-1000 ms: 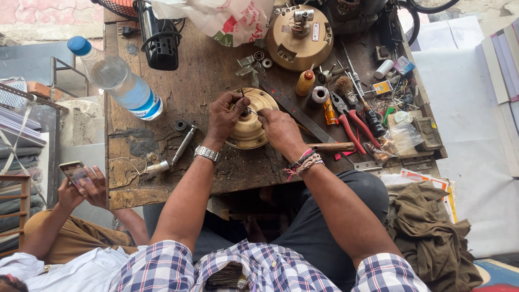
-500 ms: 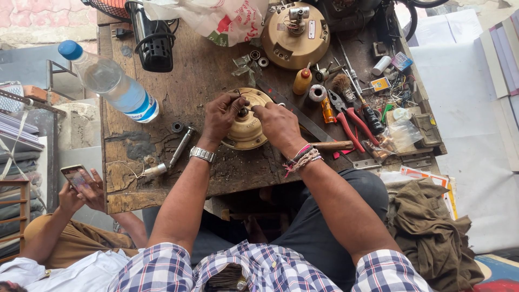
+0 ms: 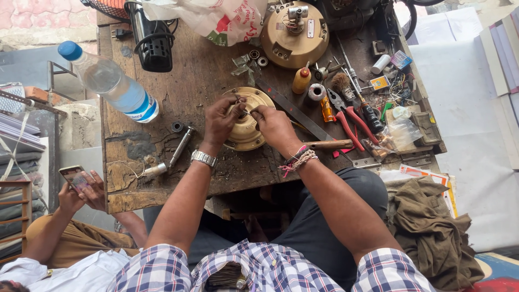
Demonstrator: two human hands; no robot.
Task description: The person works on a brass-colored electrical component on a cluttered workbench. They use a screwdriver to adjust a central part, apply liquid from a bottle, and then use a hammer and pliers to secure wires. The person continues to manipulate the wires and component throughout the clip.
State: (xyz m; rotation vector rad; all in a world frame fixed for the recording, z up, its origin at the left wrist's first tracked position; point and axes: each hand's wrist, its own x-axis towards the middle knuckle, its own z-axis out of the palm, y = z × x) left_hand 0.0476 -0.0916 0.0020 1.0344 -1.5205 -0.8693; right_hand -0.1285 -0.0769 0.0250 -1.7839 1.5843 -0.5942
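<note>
Pinching at the hub of the round brass housing at frame centre, my left hand and right hand have drawn closer together since a second ago; both grips narrow on its middle, counter unchanged.

Both hands, left hand and right hand, have seemingly shifted slightly atop the brass housing.
</note>
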